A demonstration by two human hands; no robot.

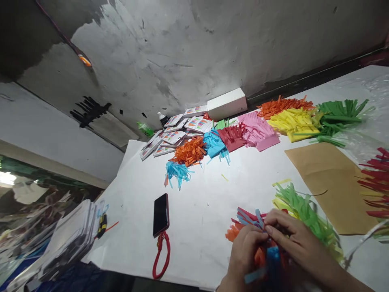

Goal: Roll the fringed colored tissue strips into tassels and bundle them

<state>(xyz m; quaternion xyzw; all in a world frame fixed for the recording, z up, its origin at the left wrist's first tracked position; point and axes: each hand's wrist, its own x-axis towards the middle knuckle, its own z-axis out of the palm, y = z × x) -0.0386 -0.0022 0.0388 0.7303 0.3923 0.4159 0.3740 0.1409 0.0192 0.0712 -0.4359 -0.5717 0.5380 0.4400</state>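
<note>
Together, two hands (273, 247) on one mixed paper-strip bundle (258, 227).

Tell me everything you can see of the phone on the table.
The phone is a slim dark slab with a reddish edge, lying flat and screen-up on the white table, its screen dark. A red cord loop hangs from its near end toward the table edge. Nothing else touches it; both hands are off to its right.

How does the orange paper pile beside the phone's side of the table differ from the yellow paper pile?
The orange fringed pile is smaller and lies mid-table beside blue strips. The yellow fringed pile is broader and lies farther right, between orange strips and green strips. Both are cut paper fringes, untouched by hands.
</note>
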